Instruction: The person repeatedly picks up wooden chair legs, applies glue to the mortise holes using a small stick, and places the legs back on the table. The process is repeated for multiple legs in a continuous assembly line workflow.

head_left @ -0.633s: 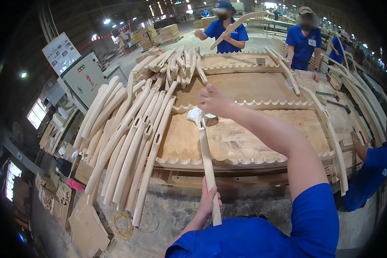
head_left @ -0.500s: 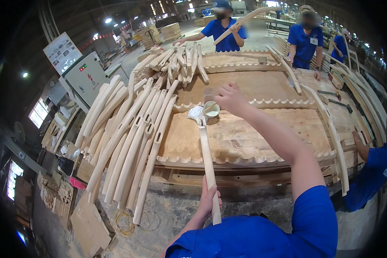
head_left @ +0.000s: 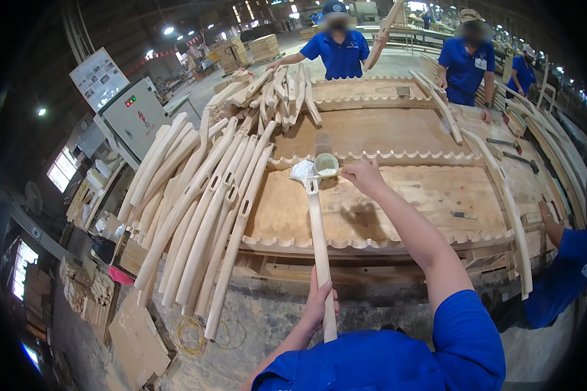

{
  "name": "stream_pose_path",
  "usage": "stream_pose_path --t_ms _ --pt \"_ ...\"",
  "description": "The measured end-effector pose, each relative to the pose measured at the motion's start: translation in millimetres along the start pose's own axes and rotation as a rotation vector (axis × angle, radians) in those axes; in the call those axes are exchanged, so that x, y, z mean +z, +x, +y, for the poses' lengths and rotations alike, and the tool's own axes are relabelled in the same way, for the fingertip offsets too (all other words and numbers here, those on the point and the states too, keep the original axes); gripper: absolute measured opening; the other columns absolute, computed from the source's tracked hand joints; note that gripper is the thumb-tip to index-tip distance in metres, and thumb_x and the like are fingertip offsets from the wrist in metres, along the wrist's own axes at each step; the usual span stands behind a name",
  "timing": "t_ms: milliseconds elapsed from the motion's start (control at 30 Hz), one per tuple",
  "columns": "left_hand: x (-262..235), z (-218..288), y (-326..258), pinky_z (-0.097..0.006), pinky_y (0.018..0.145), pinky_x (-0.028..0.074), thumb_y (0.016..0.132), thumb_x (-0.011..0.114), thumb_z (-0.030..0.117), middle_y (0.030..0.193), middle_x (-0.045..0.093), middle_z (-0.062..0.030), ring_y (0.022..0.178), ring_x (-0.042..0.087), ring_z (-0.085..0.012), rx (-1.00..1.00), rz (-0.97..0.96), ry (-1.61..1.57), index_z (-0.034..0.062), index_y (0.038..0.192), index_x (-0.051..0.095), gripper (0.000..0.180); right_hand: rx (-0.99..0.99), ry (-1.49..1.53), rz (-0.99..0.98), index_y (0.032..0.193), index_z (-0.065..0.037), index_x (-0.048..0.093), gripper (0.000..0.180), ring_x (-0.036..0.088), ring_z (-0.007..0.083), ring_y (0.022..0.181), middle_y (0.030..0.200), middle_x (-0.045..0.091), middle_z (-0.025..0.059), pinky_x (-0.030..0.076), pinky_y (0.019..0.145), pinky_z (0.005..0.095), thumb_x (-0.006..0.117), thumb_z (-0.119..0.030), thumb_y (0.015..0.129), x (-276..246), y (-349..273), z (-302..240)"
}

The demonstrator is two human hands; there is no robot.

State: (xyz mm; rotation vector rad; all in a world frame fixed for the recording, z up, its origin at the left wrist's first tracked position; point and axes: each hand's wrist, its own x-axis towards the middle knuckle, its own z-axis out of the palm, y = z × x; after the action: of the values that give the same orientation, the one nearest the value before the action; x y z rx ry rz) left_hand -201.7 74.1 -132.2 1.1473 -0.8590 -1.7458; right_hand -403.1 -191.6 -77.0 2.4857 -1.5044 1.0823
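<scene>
Long pale curved wooden chair part (head_left: 318,241) runs away from the person across the near edge of the wide plywood workbench (head_left: 398,208), its far notched end lying on the board just beside a crumpled white rag (head_left: 301,171) and a small round cup of pale glue (head_left: 325,165). Left hand (head_left: 320,305) is closed around the near end of this part, fingers wrapped over its top, thumb side hidden behind the wood. Right hand (head_left: 364,176) is stretched out past the part's far end, fingers curled in a loose fist just to the right of the cup; whether they pinch a brush or anything else cannot be told, and they seem not to touch the cup itself.

To the left of the left fingers, a fanned stack of similar pale curved wooden legs (head_left: 202,202) leans over the bench edge. Beyond the right fingers lies a second heap of short wooden pieces (head_left: 280,91) at the bench's far side. Far behind it stand two other people in blue shirts (head_left: 338,52). Well to the right of the right fingers, another person's blue sleeve (head_left: 567,274) reaches toward the bench corner.
</scene>
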Motion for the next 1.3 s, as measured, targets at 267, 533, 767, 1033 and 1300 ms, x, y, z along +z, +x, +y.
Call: stream_pose_path --t_ms 267,533,767,1033,1300 --pt "1.1 6.3 -1.9 -0.026 0.037 0.045 0.094 0.040 0.021 0.074 0.047 -0.0079 0.045 0.049 -0.0146 -0.005 -0.015 -0.018 0.0286 0.144 -0.001 0.065 0.088 0.027 -0.173 0.081 -0.016 0.060 0.008 0.057 0.0217 0.082 0.076 0.063 0.0016 0.026 0.077 0.0417 0.060 -0.024 0.084 -5.3 -3.2 -11.6" --pt "-1.0 7.4 1.3 -0.029 0.038 0.046 0.095 0.038 0.022 0.075 0.048 -0.0077 0.045 0.051 -0.0154 -0.019 -0.036 -0.027 0.0344 0.143 0.002 0.062 0.075 0.074 -0.246 0.083 -0.014 0.059 0.013 0.059 0.0235 0.079 0.074 0.064 0.0044 0.028 0.078 0.0417 0.058 -0.027 0.086 -12.8 -23.1 -9.8" --pt "-9.2 6.2 -1.5 -0.027 0.037 0.044 0.091 0.049 0.018 0.074 0.047 -0.0080 0.045 0.049 -0.0148 -0.019 -0.063 -0.061 0.0264 0.144 0.002 0.072 0.247 0.323 -0.348 0.089 -0.009 0.062 0.023 0.059 0.0197 0.076 0.079 0.064 0.0072 0.042 0.075 0.0362 0.056 -0.031 0.087 -25.8 -35.5 -16.9" --pt "25.8 -1.8 -0.8 -0.028 0.046 0.047 0.075 0.057 0.001 0.089 0.049 -0.0102 0.056 0.053 -0.0155 0.264 -0.131 0.112 0.0146 0.141 0.014 0.080 0.376 1.033 0.134 0.084 -0.004 0.056 0.015 0.049 0.0078 0.065 0.070 0.053 -0.0004 0.042 0.058 0.0242 0.064 -0.017 0.084 -79.1 -75.8 -35.9" --pt "180.3 -2.4 53.5 -0.029 0.066 0.047 0.077 0.054 0.003 0.103 0.045 -0.0103 0.078 0.051 -0.0144 0.379 -0.343 0.239 0.0096 0.141 0.016 0.076 0.669 1.255 0.533 0.086 -0.006 0.053 0.007 0.039 0.0025 0.052 0.066 0.046 -0.0042 0.029 0.043 0.0182 0.059 -0.009 0.088 -224.5 -257.6 -4.9"
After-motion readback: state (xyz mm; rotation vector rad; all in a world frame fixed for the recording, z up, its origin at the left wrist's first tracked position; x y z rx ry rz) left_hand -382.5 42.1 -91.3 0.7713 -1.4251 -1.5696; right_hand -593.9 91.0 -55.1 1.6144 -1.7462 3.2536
